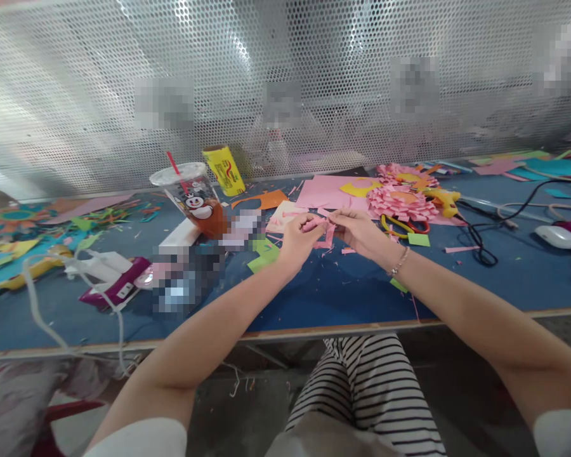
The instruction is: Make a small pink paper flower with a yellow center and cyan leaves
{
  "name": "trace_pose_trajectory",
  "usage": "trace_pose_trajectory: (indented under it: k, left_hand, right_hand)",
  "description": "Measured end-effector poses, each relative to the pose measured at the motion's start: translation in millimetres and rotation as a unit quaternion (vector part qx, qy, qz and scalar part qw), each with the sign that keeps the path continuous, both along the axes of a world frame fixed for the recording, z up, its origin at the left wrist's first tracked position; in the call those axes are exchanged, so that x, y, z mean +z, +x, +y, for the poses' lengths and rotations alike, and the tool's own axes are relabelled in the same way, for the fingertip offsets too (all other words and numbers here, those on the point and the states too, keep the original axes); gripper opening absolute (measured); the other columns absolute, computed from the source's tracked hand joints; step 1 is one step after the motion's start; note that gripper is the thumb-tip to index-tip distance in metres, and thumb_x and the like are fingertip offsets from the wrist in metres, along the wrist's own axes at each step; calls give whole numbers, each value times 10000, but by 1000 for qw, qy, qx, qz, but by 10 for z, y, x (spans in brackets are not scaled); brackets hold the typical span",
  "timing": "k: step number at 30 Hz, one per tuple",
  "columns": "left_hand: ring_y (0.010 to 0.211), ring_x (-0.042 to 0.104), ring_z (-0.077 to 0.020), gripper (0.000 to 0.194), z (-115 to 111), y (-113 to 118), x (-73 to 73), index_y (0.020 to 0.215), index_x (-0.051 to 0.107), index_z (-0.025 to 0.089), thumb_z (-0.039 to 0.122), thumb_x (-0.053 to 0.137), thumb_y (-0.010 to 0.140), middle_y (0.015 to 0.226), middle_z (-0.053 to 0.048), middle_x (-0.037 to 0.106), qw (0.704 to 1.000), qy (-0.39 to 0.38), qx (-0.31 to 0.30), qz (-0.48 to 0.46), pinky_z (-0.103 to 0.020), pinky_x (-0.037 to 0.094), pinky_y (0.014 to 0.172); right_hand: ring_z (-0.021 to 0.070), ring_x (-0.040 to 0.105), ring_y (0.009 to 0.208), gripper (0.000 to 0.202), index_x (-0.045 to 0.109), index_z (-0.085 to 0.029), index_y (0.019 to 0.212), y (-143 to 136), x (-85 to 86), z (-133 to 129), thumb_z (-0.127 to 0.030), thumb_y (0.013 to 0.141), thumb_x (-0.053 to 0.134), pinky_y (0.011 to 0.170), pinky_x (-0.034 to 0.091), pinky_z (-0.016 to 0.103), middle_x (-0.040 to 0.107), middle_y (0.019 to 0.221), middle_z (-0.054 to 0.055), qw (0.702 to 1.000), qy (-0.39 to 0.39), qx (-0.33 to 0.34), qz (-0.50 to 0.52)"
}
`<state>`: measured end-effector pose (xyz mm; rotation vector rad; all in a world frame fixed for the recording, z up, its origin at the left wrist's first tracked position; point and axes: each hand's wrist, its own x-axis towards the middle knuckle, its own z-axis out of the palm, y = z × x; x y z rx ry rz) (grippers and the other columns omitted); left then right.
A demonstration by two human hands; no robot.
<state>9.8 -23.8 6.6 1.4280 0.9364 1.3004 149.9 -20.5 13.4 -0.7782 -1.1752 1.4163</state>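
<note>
Over the blue tabletop, my left hand (301,238) and my right hand (356,230) meet with their fingertips close together. A pink paper strip (324,222) is pinched between them, with both hands closed on it. More pink paper (327,238) hangs or lies just below the fingers; I cannot tell which. Behind the hands lies a pink paper sheet (330,192). To the right sit pink fringed paper flowers (400,202), with scissors (404,226) in front of them. Green paper pieces (263,255) lie beside my left hand.
A clear plastic cup (197,200) of orange-brown drink stands at left, near a yellow container (224,170). A purple-and-white power strip (115,282) with cables lies front left. A yellow glue gun (445,200) and black cord (480,247) are at right. Perforated metal panelling (314,57) rises behind.
</note>
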Motion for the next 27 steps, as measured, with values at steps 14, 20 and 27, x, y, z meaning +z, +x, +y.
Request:
trace_pose_trajectory:
  k: [14,20,27]
  left_hand:
    - [634,528,-90,214,-7,10,1,719,552,154,315,673,646,683,20,512,1000,23,-6,2,-205,510,509]
    - [624,514,-84,164,-17,-2,11,709,549,156,288,640,678,681,13,494,999,36,-5,37,-187,499,499]
    - [580,543,-91,189,-73,17,59,705,511,157,287,640,661,651,32,473,1000,-3,-21,0,-236,534,492]
  right_hand:
    - [93,531,577,211,575,-162,686,9,-37,31,-296,624,727,602,464,263,569,632,-17,998,-36,43,28]
    - [79,507,568,201,568,-165,683,20,-34,20,-272,630,729,611,458,259,537,601,-36,998,-28,52,20]
    - [86,545,606,197,580,-161,682,19,-39,25,-298,644,717,667,477,274,567,634,-26,998,16,53,-8]
